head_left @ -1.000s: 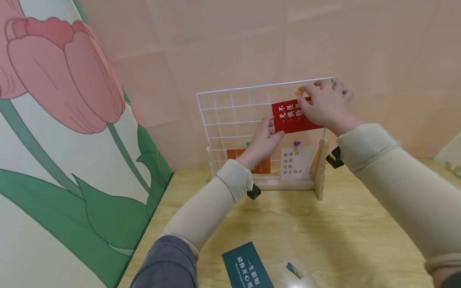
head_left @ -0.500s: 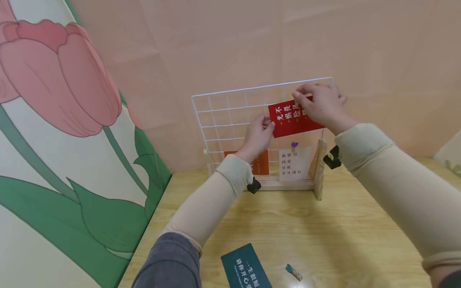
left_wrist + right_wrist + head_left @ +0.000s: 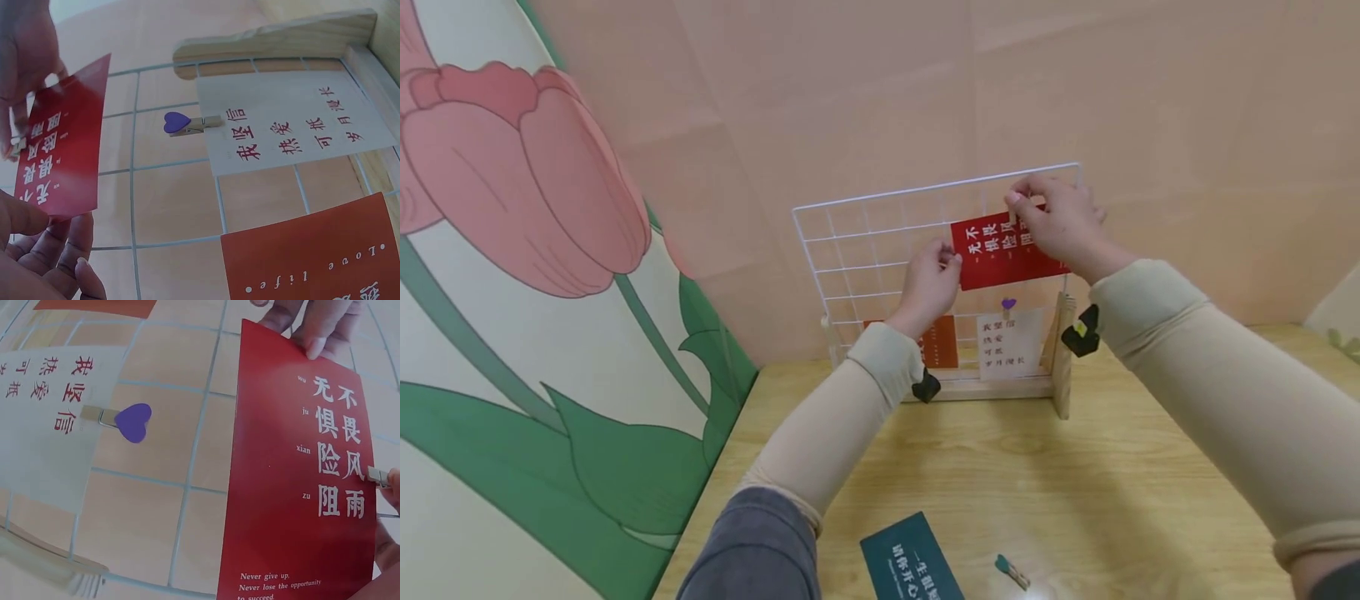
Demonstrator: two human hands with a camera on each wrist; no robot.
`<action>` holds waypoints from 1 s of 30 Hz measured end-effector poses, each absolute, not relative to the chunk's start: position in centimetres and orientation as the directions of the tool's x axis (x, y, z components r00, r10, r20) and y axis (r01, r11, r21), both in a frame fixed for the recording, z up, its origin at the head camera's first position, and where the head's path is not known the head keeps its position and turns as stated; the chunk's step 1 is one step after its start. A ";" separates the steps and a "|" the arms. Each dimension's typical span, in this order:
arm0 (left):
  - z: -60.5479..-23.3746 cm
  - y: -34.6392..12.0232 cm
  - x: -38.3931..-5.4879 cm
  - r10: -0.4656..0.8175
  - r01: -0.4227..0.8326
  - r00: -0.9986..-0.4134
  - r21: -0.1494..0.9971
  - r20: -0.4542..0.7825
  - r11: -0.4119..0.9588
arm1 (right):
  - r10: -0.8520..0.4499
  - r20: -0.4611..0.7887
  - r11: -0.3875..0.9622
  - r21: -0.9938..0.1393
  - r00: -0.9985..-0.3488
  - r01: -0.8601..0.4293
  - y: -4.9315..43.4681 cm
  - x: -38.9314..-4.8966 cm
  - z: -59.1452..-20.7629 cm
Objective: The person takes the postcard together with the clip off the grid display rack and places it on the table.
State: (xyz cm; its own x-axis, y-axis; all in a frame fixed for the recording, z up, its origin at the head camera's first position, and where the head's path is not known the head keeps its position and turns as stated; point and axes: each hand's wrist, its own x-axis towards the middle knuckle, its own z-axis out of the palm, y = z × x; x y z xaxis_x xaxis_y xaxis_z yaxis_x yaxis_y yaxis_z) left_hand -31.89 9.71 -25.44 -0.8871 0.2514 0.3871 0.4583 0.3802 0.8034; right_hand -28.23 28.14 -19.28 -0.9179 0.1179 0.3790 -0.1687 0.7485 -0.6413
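A red card (image 3: 992, 258) with white characters lies sideways against the upper right of a white wire grid (image 3: 925, 188). My left hand (image 3: 931, 279) pinches its left end between thumb and fingers. At the card's top edge, my right hand (image 3: 1060, 221) pinches a small wooden clothespin (image 3: 378, 475), whose tip meets the edge. Whether it also grips a wire is hidden. Lower on the grid, a white card (image 3: 1009, 346) hangs from a clothespin with a purple heart (image 3: 177, 122). Left of it is an orange card (image 3: 942, 343), partly behind my left hand and wrist.
The grid stands in a wooden base (image 3: 1062, 367) on a wood-grain table (image 3: 1120, 467). Near the front lie a dark green card (image 3: 913, 558) and a loose clothespin with a green heart (image 3: 1012, 572). A pink backdrop hangs behind; a tulip-painted wall is at left.
My right hand's fingers, spread around an orange clip a second ago, have closed into a pinch at the card's top edge. The left hand keeps hold of the card's left end.
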 end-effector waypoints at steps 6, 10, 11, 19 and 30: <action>-25.4 9.6 -32.3 0.267 0.488 -0.871 0.790 0.413 0.372 | 0.148 0.412 0.716 -0.672 -0.899 -0.190 28.1 -28.5 -19.8; -26.1 9.7 -32.6 0.304 0.490 -0.867 0.789 0.396 0.370 | 0.193 0.437 0.671 -0.712 -0.879 -0.207 28.3 -28.9 -21.2; -26.3 9.8 -32.7 0.308 0.486 -0.868 0.791 0.389 0.371 | 0.207 0.435 0.648 -0.732 -0.876 -0.210 28.3 -29.1 -21.5; -26.7 10.0 -32.9 0.308 0.482 -0.870 0.796 0.385 0.367 | 0.256 0.396 0.475 -0.846 -0.882 -0.242 28.5 -29.4 -21.7; -27.3 8.4 -31.0 0.381 0.506 -0.844 0.795 0.377 0.335 | 0.318 0.451 0.495 -0.829 -0.834 -0.260 28.9 -26.6 -21.8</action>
